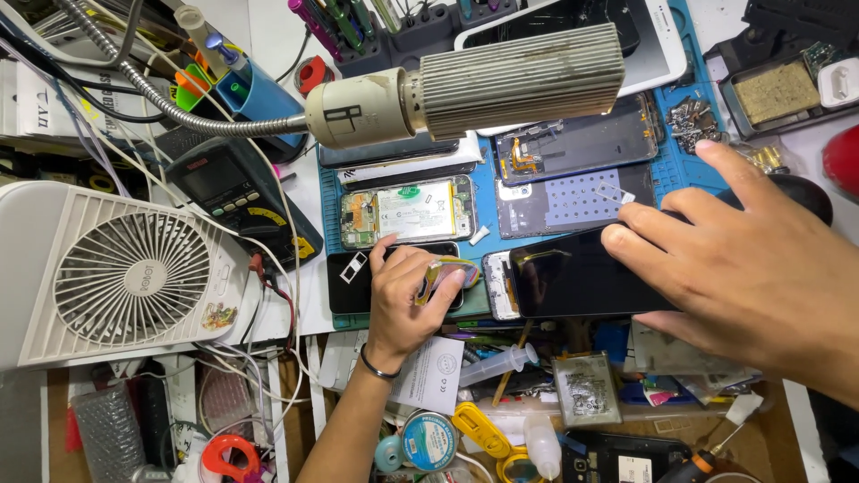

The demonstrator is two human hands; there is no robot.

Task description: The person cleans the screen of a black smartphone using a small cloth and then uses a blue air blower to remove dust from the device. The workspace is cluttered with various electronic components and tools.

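Cluttered bench (309, 313): two hands (407, 300), one fan (130, 277).

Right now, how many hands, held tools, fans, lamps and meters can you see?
Hands: 2 (left hand, right hand)
Held tool: 1
Fan: 1
Lamp: 1
Meter: 1
Total: 6
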